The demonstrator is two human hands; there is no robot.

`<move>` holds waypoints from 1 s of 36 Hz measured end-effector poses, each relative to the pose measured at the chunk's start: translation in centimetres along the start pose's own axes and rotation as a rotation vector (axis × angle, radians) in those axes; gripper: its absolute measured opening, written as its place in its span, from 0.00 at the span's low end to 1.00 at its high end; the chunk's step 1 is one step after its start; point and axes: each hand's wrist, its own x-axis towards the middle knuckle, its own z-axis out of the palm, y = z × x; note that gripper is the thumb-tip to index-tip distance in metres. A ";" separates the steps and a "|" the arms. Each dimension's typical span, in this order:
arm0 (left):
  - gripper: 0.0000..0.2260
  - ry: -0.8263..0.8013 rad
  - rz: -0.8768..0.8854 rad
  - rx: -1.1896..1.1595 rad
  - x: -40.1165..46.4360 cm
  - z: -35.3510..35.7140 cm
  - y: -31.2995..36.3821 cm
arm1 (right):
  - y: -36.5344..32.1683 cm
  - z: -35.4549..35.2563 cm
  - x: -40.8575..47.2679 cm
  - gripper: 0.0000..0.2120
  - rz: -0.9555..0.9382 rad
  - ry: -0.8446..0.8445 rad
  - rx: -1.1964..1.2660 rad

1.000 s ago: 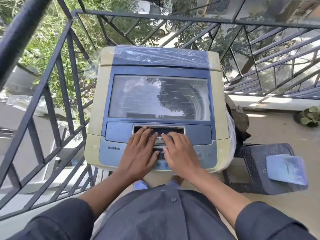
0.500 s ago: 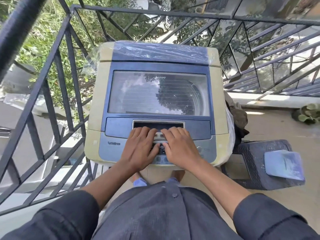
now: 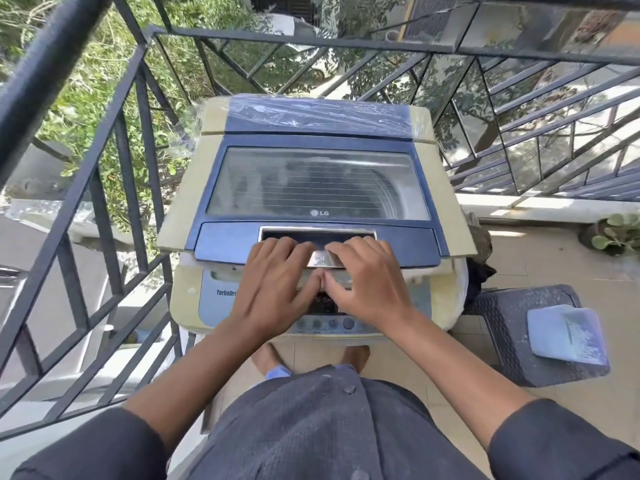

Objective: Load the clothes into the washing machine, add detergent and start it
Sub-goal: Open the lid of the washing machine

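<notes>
A cream and blue top-loading washing machine point(image 3: 187, 296) stands against the balcony railing. Its blue lid point(image 3: 420, 168) has a glass window, and the lid's front edge is raised a little above the control panel point(image 3: 332, 323). My left hand point(image 3: 273, 289) and my right hand point(image 3: 367, 285) sit side by side at the silver lid handle point(image 3: 323, 259). Their fingers hook into the recess above the handle and their thumbs sit under it. Through the glass the drum shows only dimly.
A black metal railing point(image 3: 138, 161) closes the left and far sides. Right of the machine lies a dark bundle of cloth point(image 3: 479, 244). A dark woven stool point(image 3: 502, 327) carries a light blue pouch point(image 3: 568, 337). A potted plant point(image 3: 613, 233) stands at the far right.
Both hands slid up from the control panel to the lid handle. The lid's front edge, flat before, has lifted off the machine's top.
</notes>
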 end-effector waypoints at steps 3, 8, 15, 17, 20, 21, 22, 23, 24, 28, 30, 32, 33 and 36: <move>0.17 0.077 0.016 -0.065 1.2 -1.6 0.2 | -0.3 -2.0 1.3 0.15 -0.028 0.116 0.057; 0.14 0.181 0.092 -0.064 3.2 -4.0 0.2 | -0.2 -4.7 3.6 0.11 -0.086 0.219 0.075; 0.10 0.375 0.212 0.024 6.2 -5.5 0.1 | 0.1 -7.2 6.2 0.11 -0.173 0.280 -0.066; 0.09 0.453 0.228 0.043 6.9 -5.8 0.5 | 0.0 -7.7 6.8 0.12 -0.182 0.317 -0.090; 0.09 0.534 0.215 0.047 7.6 -6.1 1.0 | -0.2 -8.4 7.9 0.14 -0.173 0.376 -0.108; 0.11 0.542 0.214 0.036 7.6 -6.1 1.2 | -0.2 -8.7 8.4 0.13 -0.164 0.392 -0.114; 0.14 0.543 0.212 0.021 7.5 -6.1 1.3 | -0.3 -9.0 8.9 0.12 -0.154 0.410 -0.118; 0.18 0.542 0.206 0.004 7.4 -6.1 1.5 | -0.3 -9.3 9.6 0.12 -0.141 0.431 -0.121; 0.21 0.539 0.200 -0.007 7.2 -6.0 1.6 | -0.4 -9.6 10.2 0.11 -0.126 0.455 -0.120; 0.35 0.431 0.169 0.089 7.3 -5.2 1.7 | -0.9 -10.9 13.4 0.12 -0.060 0.553 -0.098; 0.40 0.376 0.148 0.165 8.5 -5.0 1.3 | -1.1 -11.4 14.9 0.12 -0.041 0.581 -0.105; 0.43 0.364 0.139 0.224 9.9 -5.0 1.0 | -1.2 -11.9 16.1 0.12 -0.026 0.598 -0.116; 0.44 0.367 0.140 0.240 10.6 -5.0 0.9 | -1.3 -12.1 16.5 0.12 -0.017 0.608 -0.120; 0.46 0.381 0.153 0.267 12.3 -5.1 0.4 | -1.7 -12.2 17.0 0.13 -0.010 0.661 -0.163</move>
